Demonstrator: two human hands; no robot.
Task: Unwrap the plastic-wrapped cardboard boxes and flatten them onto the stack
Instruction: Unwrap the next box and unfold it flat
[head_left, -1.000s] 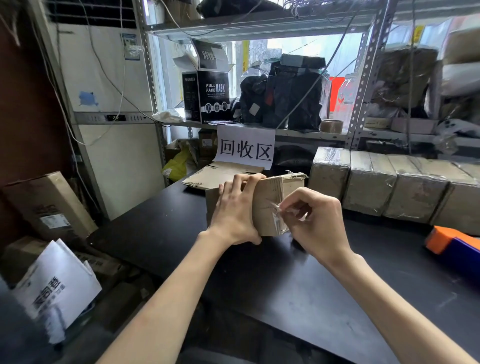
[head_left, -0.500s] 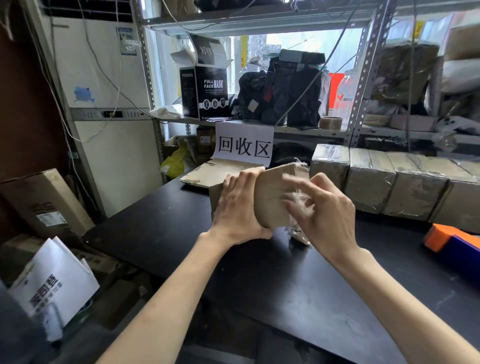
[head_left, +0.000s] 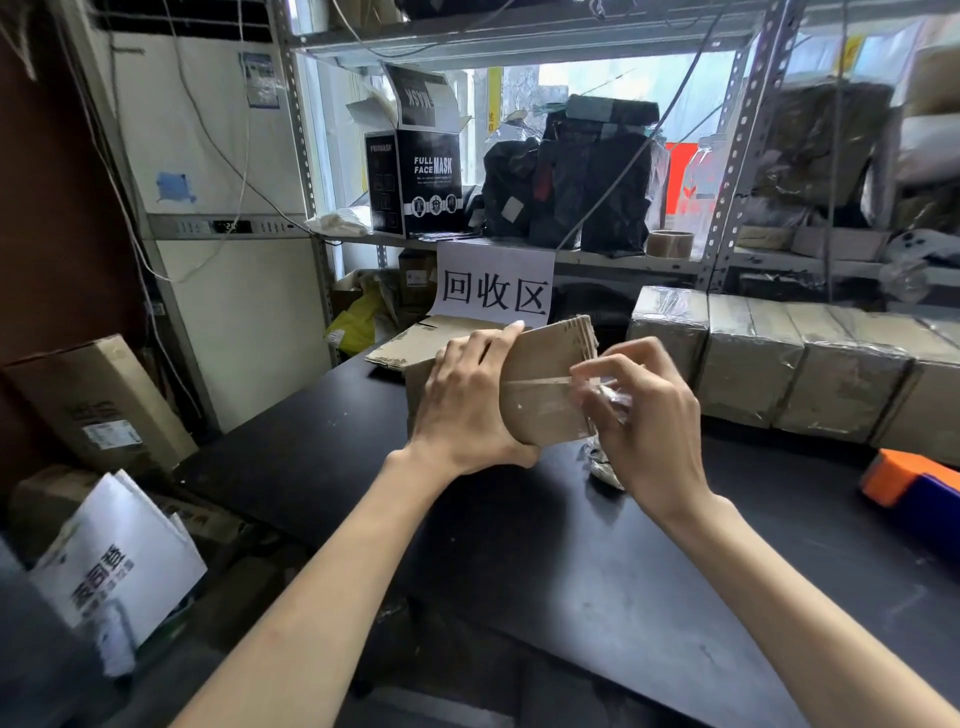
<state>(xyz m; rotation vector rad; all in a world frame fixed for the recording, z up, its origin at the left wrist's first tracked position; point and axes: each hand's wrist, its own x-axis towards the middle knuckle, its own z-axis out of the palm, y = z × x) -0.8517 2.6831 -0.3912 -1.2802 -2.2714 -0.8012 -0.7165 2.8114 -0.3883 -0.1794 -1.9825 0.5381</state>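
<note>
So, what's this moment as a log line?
left hand grips cardboard box | right hand pinches plastic wrap | flattening not done

Brown cardboard box (head_left: 545, 384), black table (head_left: 571, 545)

Wrapped boxes (head_left: 779, 364) sit on table (head_left: 571, 571), right of stack (head_left: 410, 348).

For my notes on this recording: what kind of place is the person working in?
Probably a storeroom with a recycling corner: metal shelving full of packages, a row of plastic-wrapped boxes on the table, and a sign reading 回收区, recycling area.
</note>
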